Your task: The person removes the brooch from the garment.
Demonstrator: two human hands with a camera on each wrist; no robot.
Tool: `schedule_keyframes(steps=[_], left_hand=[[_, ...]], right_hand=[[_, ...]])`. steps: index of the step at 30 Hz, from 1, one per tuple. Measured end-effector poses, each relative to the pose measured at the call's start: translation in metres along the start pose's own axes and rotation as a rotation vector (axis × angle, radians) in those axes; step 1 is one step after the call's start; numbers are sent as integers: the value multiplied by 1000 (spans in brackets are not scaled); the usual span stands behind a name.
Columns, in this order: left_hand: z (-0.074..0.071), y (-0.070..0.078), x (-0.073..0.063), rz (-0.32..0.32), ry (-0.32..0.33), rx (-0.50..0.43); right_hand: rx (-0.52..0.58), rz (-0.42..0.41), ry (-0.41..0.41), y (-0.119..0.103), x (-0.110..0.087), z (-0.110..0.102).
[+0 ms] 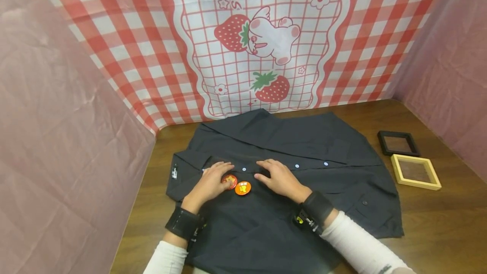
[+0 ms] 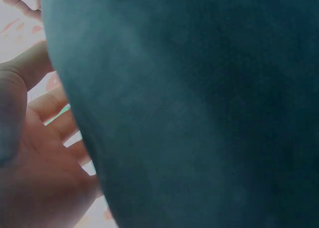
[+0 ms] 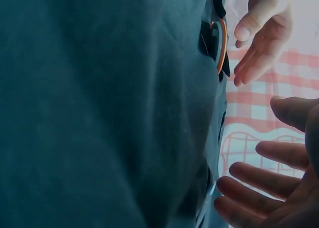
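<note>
A dark button shirt (image 1: 243, 223) lies spread on the table with its collar toward the left. Two round pin badges rest on its front, one red (image 1: 232, 178) and one orange (image 1: 242, 188), side by side. Over the red badge hovers my left hand (image 1: 208, 184), its thumb covering part of that badge from the head view. The left wrist view shows this hand (image 2: 47, 148) with fingers apart and nothing held. To the right of the badges, my right hand (image 1: 282, 179) hovers near the button placket. Its fingers are spread in the right wrist view.
At the right of the wooden table (image 1: 456, 219) lie a black square frame (image 1: 388, 150) and a pale yellow frame (image 1: 418, 185), touching or nearly so. A red checked strawberry cloth (image 1: 182, 79) hangs behind. Pink fabric (image 1: 76, 138) bounds both sides.
</note>
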State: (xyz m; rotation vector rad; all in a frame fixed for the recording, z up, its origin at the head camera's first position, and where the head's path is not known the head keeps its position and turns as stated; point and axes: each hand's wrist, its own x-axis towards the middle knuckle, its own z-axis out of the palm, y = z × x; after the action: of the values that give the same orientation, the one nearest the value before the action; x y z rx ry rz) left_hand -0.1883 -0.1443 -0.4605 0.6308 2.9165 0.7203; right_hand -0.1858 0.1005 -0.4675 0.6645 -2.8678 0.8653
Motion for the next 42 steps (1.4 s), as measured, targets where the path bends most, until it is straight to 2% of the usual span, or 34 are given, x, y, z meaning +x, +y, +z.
schedule_keyframes(steps=[12, 20, 27, 34, 42], left_hand=[[0, 1, 1, 28, -17, 4], [2, 0, 1, 72, -74, 53], [1, 1, 0, 70, -62, 48], [2, 1, -1, 67, -85, 30], [2, 1, -2, 103, -50, 17]], right_hand=[[-10, -11, -7, -2, -1, 2], [-23, -15, -33, -2, -2, 5], [-11, -30, -38, -4, -1, 7], [-7, -23, -69, -8, -2, 8], [-1, -50, -54, -9, -2, 11]])
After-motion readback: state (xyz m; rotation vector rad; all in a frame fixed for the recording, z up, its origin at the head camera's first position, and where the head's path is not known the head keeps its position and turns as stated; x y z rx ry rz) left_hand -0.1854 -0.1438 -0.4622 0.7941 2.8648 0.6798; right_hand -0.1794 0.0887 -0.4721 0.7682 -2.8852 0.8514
